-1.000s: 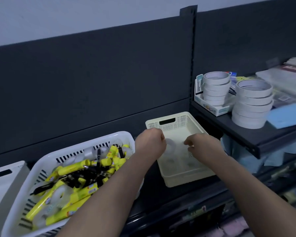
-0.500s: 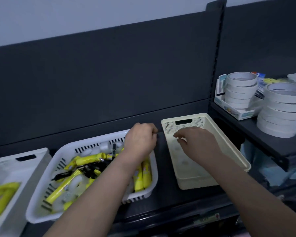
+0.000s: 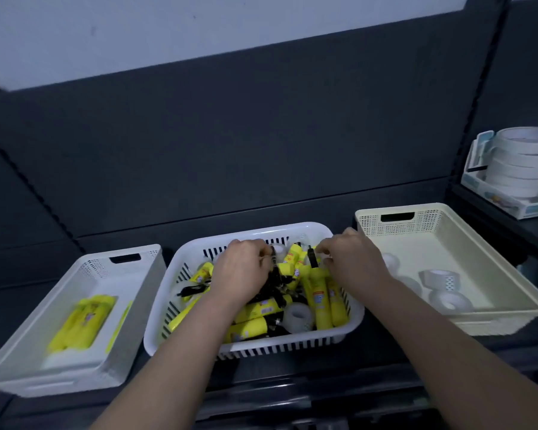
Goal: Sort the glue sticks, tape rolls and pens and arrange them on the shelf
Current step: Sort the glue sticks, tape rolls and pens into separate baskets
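A white slotted basket (image 3: 339, 335) in the middle holds a mixed pile of yellow glue sticks (image 3: 317, 293), black pens (image 3: 275, 287) and clear tape rolls (image 3: 297, 316). Both my hands are down in its far end. My left hand (image 3: 241, 271) has its fingers curled into the black pens beside a tape roll (image 3: 278, 249). My right hand (image 3: 351, 262) has its fingertips bunched by a black pen (image 3: 312, 259). What either hand holds is hidden. The white tray (image 3: 131, 321) on the left holds glue sticks (image 3: 81, 321). The cream tray (image 3: 491, 265) on the right holds tape rolls (image 3: 449, 301).
The three containers sit side by side on a dark shelf against a dark back panel. A higher shelf at the right carries a box (image 3: 503, 201) with a stack of white tape rolls (image 3: 522, 162). A shelf upright (image 3: 479, 97) stands between the two bays.
Both hands have left the cream tray and moved left into the middle basket. The view has swung left, so the left tray now shows in full.
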Action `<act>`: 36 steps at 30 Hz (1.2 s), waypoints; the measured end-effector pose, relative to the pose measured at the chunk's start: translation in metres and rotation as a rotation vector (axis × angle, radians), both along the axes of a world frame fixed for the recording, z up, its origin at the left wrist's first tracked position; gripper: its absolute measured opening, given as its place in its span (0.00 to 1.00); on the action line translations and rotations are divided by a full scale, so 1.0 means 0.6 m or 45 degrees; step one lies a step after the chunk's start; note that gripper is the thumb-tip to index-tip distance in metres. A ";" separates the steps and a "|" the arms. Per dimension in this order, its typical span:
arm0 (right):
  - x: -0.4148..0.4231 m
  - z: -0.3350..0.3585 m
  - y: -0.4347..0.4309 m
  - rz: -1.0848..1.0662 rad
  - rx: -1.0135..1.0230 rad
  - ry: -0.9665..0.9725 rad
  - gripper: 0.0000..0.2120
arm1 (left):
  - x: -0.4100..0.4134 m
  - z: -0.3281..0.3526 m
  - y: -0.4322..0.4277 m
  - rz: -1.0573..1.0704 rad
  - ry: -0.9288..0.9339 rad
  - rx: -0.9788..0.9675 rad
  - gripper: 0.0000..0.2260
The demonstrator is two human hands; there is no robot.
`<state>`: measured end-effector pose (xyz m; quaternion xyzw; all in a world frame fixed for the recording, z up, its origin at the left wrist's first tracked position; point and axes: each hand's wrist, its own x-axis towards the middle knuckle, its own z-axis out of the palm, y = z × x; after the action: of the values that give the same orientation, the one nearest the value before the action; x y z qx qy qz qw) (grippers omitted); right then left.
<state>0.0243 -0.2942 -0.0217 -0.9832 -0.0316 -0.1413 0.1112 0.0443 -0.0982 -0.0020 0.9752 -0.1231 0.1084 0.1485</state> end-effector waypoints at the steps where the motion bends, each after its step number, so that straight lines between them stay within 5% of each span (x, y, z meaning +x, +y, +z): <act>1: 0.003 0.000 0.006 0.000 -0.032 0.002 0.15 | 0.005 0.000 0.008 0.014 0.004 -0.010 0.10; 24: 0.017 0.022 0.074 -0.008 0.067 0.009 0.13 | 0.126 0.001 0.013 0.274 0.303 0.015 0.08; 29: 0.066 0.018 0.121 0.061 0.117 0.045 0.13 | 0.119 0.019 0.071 0.321 0.152 -0.293 0.12; 36: 0.123 0.018 0.198 0.228 0.031 0.131 0.15 | 0.101 0.003 0.170 0.324 0.035 -0.157 0.13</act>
<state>0.0982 -0.1755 -0.0109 -0.9810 -0.1118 -0.0805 0.1370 0.1048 0.0038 -0.0004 0.9733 0.0107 0.1204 0.1951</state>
